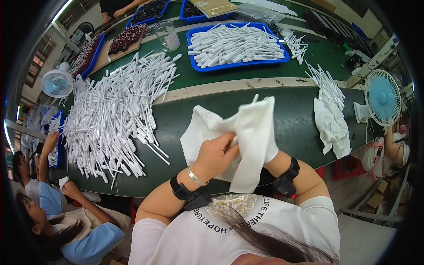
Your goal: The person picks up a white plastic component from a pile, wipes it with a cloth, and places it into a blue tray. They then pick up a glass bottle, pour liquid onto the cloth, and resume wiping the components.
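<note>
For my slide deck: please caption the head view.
Left hand grips a white cloth above a dark-green table heaped with slender white plastic pieces.

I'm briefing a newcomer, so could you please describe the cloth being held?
On the green table, find the largest heap of white sticks. To its right is the white cloth, pinched by the left hand, unlike the cloth lying farther right.

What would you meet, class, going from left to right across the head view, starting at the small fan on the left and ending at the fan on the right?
Small left fan, heap of white plastic pieces, raised white cloth, crumpled white cloth, right fan.
</note>
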{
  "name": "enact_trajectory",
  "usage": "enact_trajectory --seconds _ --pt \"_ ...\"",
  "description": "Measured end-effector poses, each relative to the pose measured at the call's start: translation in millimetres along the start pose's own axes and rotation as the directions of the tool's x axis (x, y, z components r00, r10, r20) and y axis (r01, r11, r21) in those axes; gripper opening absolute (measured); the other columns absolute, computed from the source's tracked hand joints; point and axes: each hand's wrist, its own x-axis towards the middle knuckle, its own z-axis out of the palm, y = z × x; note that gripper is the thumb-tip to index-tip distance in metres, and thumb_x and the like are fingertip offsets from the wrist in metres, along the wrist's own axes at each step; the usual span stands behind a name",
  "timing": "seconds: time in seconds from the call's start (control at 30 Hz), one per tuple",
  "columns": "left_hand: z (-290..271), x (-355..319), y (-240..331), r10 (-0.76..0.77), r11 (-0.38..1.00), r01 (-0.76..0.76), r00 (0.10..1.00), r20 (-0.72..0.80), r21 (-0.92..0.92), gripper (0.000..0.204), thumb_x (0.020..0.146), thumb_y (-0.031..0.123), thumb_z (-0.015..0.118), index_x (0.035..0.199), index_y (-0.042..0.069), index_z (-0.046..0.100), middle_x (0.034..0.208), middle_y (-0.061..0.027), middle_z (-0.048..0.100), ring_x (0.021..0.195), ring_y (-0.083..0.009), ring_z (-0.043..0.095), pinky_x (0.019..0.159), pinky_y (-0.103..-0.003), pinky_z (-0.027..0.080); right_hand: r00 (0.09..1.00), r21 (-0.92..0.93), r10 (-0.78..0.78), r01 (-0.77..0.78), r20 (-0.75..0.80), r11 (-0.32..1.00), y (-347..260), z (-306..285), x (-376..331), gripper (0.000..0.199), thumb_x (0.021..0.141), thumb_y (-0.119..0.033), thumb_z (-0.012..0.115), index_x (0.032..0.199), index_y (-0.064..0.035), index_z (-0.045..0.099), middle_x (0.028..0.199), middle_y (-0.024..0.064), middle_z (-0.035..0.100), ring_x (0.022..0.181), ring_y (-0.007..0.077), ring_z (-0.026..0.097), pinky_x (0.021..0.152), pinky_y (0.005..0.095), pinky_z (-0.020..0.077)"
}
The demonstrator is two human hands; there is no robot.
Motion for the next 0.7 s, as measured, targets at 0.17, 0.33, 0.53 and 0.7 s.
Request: enact_trajectory --seconds 0.17,0.33,0.53,0.7 --pt "4 5 -3 -0.272 0.671 0.412 0.910 0.313 -0.616 0.014 0.078 0.009 0.060 0.089 0.001 0.053 0.070 -0.0043 0.060 0.054 -0.0095 0.054 0.046 -0.021 0.041 0.949 0.548 0.307 -0.220 -0.071 0.807 10 -19 8 0.036 0.079 -0.020 0.059 0.108 -0.0030 0.047 0.098 0.0092 0.054 0.079 0.0166 0.054 0.070 0.0283 0.0466" --pt "-6 11 -8 -0.363 0.271 0.585 0.798 0.481 -0.765 0.016 0.079 0.012 0.061 0.086 0.003 0.050 0.070 -0.0061 0.059 0.048 -0.0073 0.048 0.042 -0.018 0.035 0.899 0.543 0.300 -0.432 0.318 0.720 7 -3 11 0.037 0.084 -0.028 0.052 0.113 -0.0059 0.044 0.095 0.0075 0.052 0.079 0.0162 0.053 0.069 0.0317 0.0475" --pt "-7 10 -14 -0.258 0.223 0.580 0.811 0.526 -0.784 0.016 0.082 0.016 0.057 0.087 0.003 0.049 0.069 -0.0060 0.057 0.046 -0.0071 0.045 0.040 -0.017 0.033 0.980 0.623 0.168 -0.196 0.104 0.758 7 -7 9 0.039 0.085 -0.029 0.052 0.115 -0.0056 0.044 0.093 0.0073 0.054 0.081 0.0152 0.053 0.071 0.0315 0.0473" --pt "-2 7 -16 -0.115 -0.054 0.654 0.747 0.655 -0.755 0.017 0.088 0.020 0.048 0.088 0.003 0.049 0.067 -0.0058 0.053 0.042 -0.0081 0.039 0.039 -0.017 0.030 0.975 0.505 0.203 -0.132 -0.087 0.853 6 -30 13 0.030 0.090 -0.023 0.041 0.115 -0.0058 0.045 0.098 0.0096 0.055 0.081 0.0165 0.055 0.072 0.0298 0.0467"
